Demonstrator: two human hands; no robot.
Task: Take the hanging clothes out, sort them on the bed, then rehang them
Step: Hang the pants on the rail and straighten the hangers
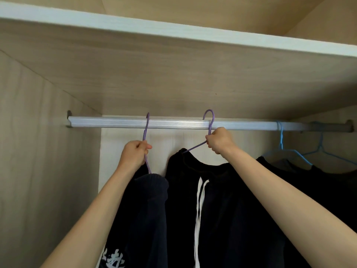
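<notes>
Inside the wardrobe now, both arms reaching up towards the clothes rail (108,122), a pale ribbed bar running from bracket to bracket under the wooden shelf (173,33). The left hand (135,154) is curled tight round the neck of the left purple hanger (145,132), thumb pressed across the front, and that hanger is seen edge-on with its hook over the rail. From it hangs the navy garment (146,209), bunched at the shoulder just below the fist, with white printed characters showing low at the bottom edge. Over to the right hand (220,141): fingers wrapped round the right purple hanger (210,120) just where the neck meets the shoulder wire, knuckles right under the rail. Its hook arches over the bar, the top of the curve standing a little above it. The black garment (222,209) hangs from this one, its collar riding on the sloping wire, two white drawcords (199,209) dropping straight down the front. The two garments touch side by side between the forearms. Further right along the rail, two blue hangers (281,138) sit hooked close together near the far bracket, carrying more dark clothing (328,190) that lies against the black garment. The wardrobe side wall (38,151) fills the left, light wood grain, and the pale back panel (116,147) shows between the hands
</notes>
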